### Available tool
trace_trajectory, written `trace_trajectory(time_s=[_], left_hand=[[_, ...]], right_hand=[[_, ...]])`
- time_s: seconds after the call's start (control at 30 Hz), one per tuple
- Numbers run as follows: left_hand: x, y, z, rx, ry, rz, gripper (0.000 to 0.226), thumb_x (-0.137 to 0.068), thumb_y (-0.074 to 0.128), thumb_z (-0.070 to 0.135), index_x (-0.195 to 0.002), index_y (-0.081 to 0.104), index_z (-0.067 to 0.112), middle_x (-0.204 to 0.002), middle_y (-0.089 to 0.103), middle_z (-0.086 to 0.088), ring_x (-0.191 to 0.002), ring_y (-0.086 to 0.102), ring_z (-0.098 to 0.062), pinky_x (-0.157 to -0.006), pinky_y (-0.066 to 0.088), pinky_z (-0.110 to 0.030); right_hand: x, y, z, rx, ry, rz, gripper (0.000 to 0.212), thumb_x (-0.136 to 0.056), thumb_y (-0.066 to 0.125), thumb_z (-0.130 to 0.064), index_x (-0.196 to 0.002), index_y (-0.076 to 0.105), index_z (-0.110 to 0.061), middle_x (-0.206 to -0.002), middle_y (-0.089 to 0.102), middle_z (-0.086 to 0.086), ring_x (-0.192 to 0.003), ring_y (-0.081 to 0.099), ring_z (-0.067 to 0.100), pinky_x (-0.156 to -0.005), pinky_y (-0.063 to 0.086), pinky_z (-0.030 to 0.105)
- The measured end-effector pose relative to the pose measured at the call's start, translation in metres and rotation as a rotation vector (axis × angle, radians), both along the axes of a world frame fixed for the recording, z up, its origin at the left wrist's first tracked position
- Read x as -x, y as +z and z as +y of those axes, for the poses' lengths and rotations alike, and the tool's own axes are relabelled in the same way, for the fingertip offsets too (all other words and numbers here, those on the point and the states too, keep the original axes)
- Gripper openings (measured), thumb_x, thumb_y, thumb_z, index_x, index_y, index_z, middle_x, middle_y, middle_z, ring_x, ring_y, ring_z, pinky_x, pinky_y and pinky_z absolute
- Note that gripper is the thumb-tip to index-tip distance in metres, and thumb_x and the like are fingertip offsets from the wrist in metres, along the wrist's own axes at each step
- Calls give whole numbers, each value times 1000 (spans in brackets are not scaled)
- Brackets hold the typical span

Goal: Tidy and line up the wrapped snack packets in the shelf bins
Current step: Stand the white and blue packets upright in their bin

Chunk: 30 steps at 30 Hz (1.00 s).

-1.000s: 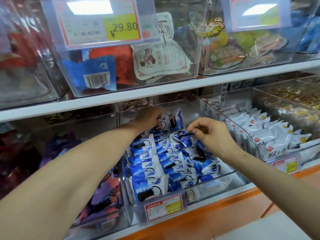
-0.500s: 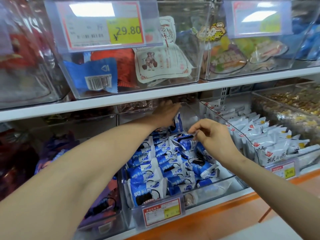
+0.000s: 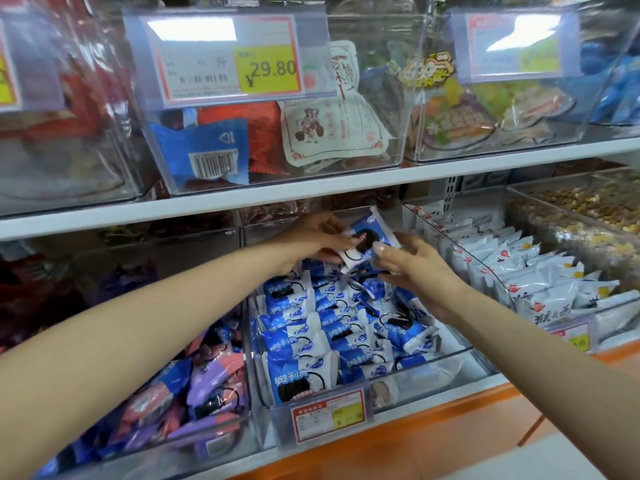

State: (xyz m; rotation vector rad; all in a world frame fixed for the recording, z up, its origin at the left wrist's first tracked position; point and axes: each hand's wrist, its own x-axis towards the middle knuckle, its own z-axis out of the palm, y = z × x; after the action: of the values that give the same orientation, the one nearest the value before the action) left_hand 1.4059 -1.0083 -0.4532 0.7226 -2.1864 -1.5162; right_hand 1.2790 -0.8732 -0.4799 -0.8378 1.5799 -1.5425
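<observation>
- The shelf point(image 3: 346, 188) is a flat white board. Below it, an orange lip point(image 3: 450, 419) runs along the front of the lower tier.
- The upper bins point(image 3: 381, 64) are clear, glossy, hard plastic with slanted fronts. They hold crinkled red, blue and cream wrappers.
- On the lower tier the middle bin point(image 3: 446, 367) is a clear trough with a curved right wall.
- 2 bare forearms reach in from the bottom corners and meet over the rear of that bin.
- In the neighbouring bins lie white packets point(image 3: 540, 282) on the right, standing in neat rows, and purple packets point(image 3: 207, 379) on the left, in a loose heap.
- The bin's blue-and-white packets point(image 3: 298, 341) are shiny pillow shapes with crimped ends. They stand in rows on the left and lie jumbled on the right.
- The left hand point(image 3: 318, 237) is palm down, thumb and fingers pinching the left end of 1 packet point(image 3: 367, 240).
- The right hand point(image 3: 415, 268) pinches its lower right corner, with the thumb on the front.
- That packet is tilted and lifted above the pile at the bin's back.
- A yellow tag point(image 3: 266, 69) reads 29.80.
- A small tag point(image 3: 329, 415) is clipped to the bin's front.
</observation>
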Motion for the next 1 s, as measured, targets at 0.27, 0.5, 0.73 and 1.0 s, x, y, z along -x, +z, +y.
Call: trace_trajectory(time_s=[0.27,0.5,0.73,1.0], left_hand=[[0,-20,-37,590,-51,-409,40,-75,76,28,-105,52,17,-102,59,0,-98,58,-20,-90,49,-38],[27,-36,-50,1028,-143,-919,65,-72,76,44,-118,45,9,-113,56,-10,-101,54,-25,-71,37,-29],[30,-20,-61,1035,-12,-721,39,-83,69,35,-108,60,8,-105,64,-7,-89,57,-22,-72,41,-27],[27,-24,-63,1140,3,-665,16,-88,62,14,-103,62,7,-103,64,-8,-96,60,-24,-78,44,-28]], right_hand=[[-4,18,-3,98,-239,356,28,-83,68,-15,-104,49,-9,-93,62,4,-75,61,21,-77,52,36],[8,23,13,109,-307,593,19,-84,66,-19,-98,56,-14,-78,60,-1,-74,56,21,-68,44,33],[16,13,17,107,-284,679,21,-85,66,-24,-97,57,-8,-75,59,8,-65,48,20,-56,38,27],[16,13,15,78,-269,706,26,-86,66,-24,-91,53,-2,-68,49,5,-59,40,15,-52,33,21]])
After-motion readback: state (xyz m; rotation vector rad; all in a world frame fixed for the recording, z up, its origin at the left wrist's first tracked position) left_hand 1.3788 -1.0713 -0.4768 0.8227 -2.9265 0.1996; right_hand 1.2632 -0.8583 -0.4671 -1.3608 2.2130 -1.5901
